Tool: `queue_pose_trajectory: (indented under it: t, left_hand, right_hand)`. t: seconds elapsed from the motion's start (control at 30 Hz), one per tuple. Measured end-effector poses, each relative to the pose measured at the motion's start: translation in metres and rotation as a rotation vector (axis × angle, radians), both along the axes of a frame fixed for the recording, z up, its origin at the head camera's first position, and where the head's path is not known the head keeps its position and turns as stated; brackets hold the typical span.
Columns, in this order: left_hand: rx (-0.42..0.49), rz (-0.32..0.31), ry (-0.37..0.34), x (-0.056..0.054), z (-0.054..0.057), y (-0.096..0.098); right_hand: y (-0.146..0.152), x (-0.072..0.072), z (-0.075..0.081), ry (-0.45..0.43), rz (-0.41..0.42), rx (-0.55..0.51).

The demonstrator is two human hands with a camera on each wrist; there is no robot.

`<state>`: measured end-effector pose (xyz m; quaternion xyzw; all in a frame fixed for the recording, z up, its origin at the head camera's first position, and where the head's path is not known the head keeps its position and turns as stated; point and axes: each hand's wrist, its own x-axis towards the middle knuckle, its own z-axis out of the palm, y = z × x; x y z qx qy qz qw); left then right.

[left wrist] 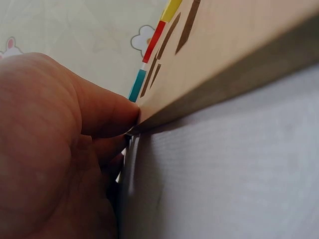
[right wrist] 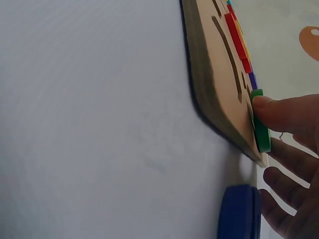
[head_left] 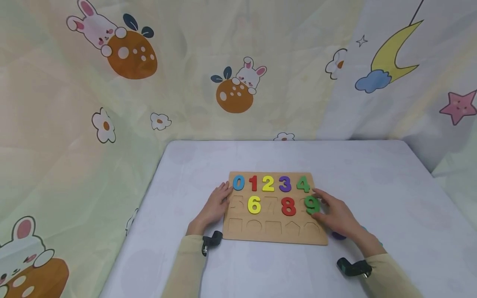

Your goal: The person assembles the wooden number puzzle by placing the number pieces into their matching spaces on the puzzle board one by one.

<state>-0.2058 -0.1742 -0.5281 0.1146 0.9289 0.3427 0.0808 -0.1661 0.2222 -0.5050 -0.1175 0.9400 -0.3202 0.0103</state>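
Observation:
A wooden number puzzle board (head_left: 257,236) lies flat on the white-covered table. Blue 0 (head_left: 234,182), red 1 (head_left: 254,183), yellow 2 (head_left: 268,188), purple 3 (head_left: 285,183) and green 4 (head_left: 303,184) line its top row. Yellow 6 (head_left: 250,205) and red 8 (head_left: 288,206) sit in the second row. My right hand (head_left: 339,217) pinches the green 9 (right wrist: 262,132) between thumb and fingers over that row's right end; it looks slightly raised and tilted. With thumb and fingers, my left hand (head_left: 214,205) holds the board's left edge.
A dark blue piece (right wrist: 238,211) lies on the table right of the board, partly under my right hand. Bits of teal show by the right wrist. Dark wrist cameras (head_left: 352,267) sit on both wrists. Printed curtain (head_left: 186,82) hangs behind the table.

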Motion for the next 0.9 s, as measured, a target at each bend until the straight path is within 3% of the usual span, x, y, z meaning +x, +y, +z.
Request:
queue_pose_trajectory:
  t: [0.4, 0.9]
  left_hand:
    - [-0.010, 0.000, -0.001, -0.002, 0.003, 0.002]
    - [-0.006, 0.004, -0.011, -0.002, -0.001, 0.001]
  right_hand:
    - [-0.010, -0.001, 0.002, 0.004, -0.005, -0.004]
    - [-0.015, 0.001, -0.002, -0.008, -0.010, 0.007]
